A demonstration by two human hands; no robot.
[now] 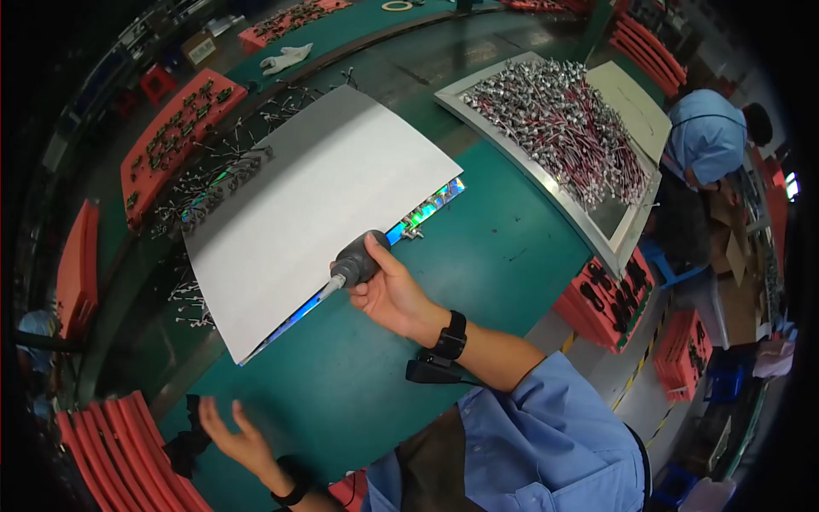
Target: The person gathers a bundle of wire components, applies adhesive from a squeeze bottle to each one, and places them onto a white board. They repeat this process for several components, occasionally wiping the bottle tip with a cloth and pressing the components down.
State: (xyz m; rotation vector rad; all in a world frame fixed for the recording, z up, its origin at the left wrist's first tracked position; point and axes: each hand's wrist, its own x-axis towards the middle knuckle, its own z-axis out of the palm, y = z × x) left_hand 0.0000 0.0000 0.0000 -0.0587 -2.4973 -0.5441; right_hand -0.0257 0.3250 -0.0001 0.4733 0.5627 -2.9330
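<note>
My right hand (394, 297) is closed around a dark grey squeeze bottle (351, 263). The bottle's pale nozzle points down and left, close to the near edge of a large white board (316, 188). Shiny, rainbow-coloured material (431, 207) shows below that edge, with small metal parts (413, 230) beside it. Many wired metal parts (222, 183) stick out along the board's far left side. Lower left, my left hand (235, 437) is open and holds nothing, its fingers apart over the green table (341, 401). Black cloth (186, 439) lies beside it.
A metal-framed tray (589, 230) heaped with wired metal parts (554, 128) stands at right. Stacked red trays (115, 452) are at lower left, more (610, 299) at right. A red tray of small parts (175, 141) and a white glove (286, 58) lie beyond. A person (704, 136) sits far right.
</note>
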